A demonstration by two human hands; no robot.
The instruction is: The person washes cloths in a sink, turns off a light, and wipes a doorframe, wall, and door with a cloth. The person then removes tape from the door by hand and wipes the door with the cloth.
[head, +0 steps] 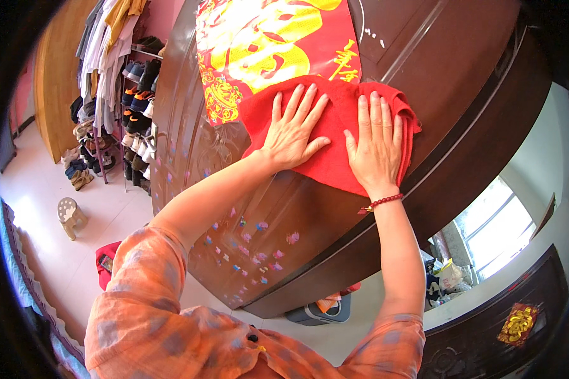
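Both my hands lie flat on a folded red cloth (337, 111), pressed to the face of a dark brown panelled door (284, 208). My left hand (291, 130) has its fingers spread and thumb out near the middle of the cloth. Towards the door's edge, my right hand (377, 142) rests with its fingers slightly apart; a red bead bracelet (387, 201) circles that wrist. The cloth's upper edge overlaps the bottom of a red and gold poster (270, 52) bearing large characters. Small colourful stickers (256, 258) dot the lower door.
Left of the door stand a shoe rack (137, 109) and hanging clothes (106, 57). A small plastic stool (71, 213) is on the tiled floor. Below the door's edge sits a grey bin (320, 313). At right are a window (495, 227) and another dark door (464, 327).
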